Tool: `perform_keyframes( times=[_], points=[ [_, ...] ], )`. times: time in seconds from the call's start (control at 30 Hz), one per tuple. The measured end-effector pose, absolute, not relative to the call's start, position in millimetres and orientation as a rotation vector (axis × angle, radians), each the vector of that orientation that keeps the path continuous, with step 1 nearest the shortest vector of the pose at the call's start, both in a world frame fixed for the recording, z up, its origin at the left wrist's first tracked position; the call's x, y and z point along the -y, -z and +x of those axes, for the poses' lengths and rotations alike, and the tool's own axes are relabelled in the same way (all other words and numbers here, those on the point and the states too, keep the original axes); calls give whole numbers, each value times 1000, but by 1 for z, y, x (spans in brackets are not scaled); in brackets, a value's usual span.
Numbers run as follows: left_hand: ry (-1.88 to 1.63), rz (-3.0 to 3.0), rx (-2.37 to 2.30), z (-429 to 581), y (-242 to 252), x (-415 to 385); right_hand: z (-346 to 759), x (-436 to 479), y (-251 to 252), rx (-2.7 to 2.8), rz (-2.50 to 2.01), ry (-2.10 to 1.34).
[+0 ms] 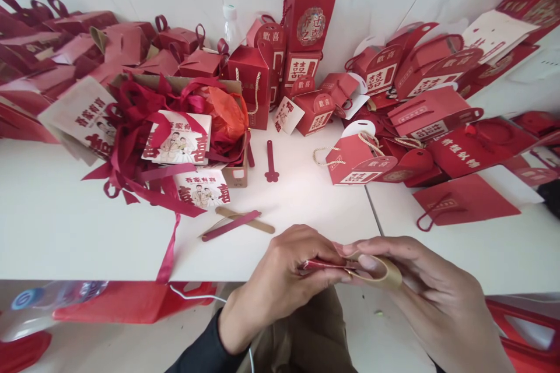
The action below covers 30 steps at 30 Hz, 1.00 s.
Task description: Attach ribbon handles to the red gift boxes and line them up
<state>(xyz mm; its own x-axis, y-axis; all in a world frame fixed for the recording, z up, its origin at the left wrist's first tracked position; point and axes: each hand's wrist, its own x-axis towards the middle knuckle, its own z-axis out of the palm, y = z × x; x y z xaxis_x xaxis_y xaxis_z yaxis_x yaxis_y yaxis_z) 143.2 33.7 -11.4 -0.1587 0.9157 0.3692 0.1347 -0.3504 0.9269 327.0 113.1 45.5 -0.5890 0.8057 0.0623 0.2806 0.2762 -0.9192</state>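
My left hand [284, 280] is closed, pinching a small folded red card piece [315, 264] between thumb and fingers, over the table's front edge. Facing it, my right hand [437, 291] is closed on a gold paper strip [391, 277] that is bent into a loop. The strip's far end meets the red piece between the fingertips, where the join is partly hidden. On the table beyond my left hand, a dark red strip [231, 225] lies across a gold strip [262, 224]. Farther back lies another dark red strip [270, 160] with a flower-shaped end.
A cardboard box [240, 178] overflows with dark red ribbons and printed cards at the left. Red gift boxes [312, 112] with handles crowd the back and right. A plastic bottle [230, 26] stands by the wall. Below the table are another bottle [52, 300] and red stools [144, 303].
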Motion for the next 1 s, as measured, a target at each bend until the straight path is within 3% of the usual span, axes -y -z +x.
perform_keyframes(
  times=[0.73,1.0],
  points=[
    [-1605,1495,-1227,142,15,-37,327,-104,-46,2118,-928,-1022],
    [-1595,1532,-1185,140,15,-38,327,-104,-43,2118,-939,-1068]
  ],
)
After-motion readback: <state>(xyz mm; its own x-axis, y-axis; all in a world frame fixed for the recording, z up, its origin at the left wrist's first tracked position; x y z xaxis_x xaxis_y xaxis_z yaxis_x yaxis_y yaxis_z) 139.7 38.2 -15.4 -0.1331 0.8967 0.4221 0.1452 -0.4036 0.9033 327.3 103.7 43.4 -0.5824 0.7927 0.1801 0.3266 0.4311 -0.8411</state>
